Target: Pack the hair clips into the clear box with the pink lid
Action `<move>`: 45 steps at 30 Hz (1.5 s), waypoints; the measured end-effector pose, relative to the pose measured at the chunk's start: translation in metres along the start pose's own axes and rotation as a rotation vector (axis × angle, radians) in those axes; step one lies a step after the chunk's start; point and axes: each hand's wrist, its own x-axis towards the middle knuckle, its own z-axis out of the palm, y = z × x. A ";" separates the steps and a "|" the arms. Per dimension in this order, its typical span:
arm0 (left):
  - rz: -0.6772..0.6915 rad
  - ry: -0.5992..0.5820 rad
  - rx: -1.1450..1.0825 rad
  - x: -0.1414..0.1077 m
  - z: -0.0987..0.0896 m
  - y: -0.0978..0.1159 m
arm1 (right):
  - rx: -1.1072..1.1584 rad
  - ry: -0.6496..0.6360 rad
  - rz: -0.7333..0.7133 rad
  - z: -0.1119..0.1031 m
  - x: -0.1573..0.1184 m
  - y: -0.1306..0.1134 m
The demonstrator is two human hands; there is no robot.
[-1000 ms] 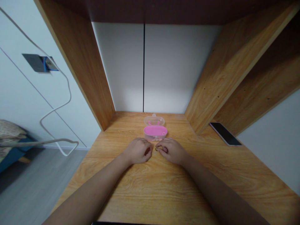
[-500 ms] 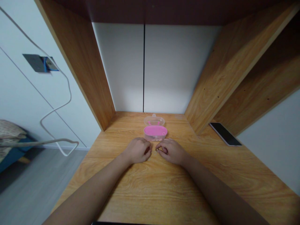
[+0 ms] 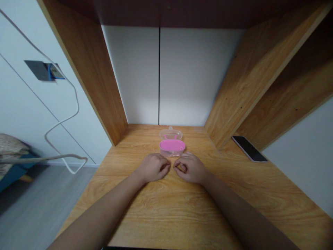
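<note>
My left hand (image 3: 155,167) rests low over the wooden desk, thumb and fingers pinched together; whatever it may hold is too small to name. Facing it, my right hand (image 3: 189,168) pinches a tiny dark item (image 3: 174,167) between thumb and forefinger. A narrow gap separates the fingertips of both hands. Just beyond them sits a clear oval box with a pink top (image 3: 172,146), small things showing dimly through its side. Behind that box lies a clear oval lid (image 3: 170,134) with a pink part in it.
A dark-screened phone (image 3: 249,148) lies on the desk (image 3: 166,215) at the right. Wooden side panels (image 3: 88,69) frame the back. A white cable (image 3: 77,100) hangs at the left, in front of the wall.
The fingertips of my left hand have moved slightly right, closer to my right hand. My right hand has hardly moved, still pinching the tiny item.
</note>
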 end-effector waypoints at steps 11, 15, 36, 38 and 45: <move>0.059 0.029 -0.234 0.001 0.004 0.001 | -0.004 0.055 -0.075 0.004 0.001 0.002; 0.014 0.071 -0.264 0.001 0.009 -0.003 | 0.001 0.014 -0.094 0.003 0.001 0.003; -0.177 0.284 -0.203 -0.001 0.012 -0.007 | -0.201 -0.211 0.413 -0.006 0.000 0.009; -0.173 0.288 -0.208 -0.002 0.012 -0.007 | -0.179 -0.188 0.376 -0.004 -0.001 0.011; -0.150 0.353 -0.262 -0.002 0.010 -0.006 | 0.064 0.197 0.255 -0.005 -0.004 0.008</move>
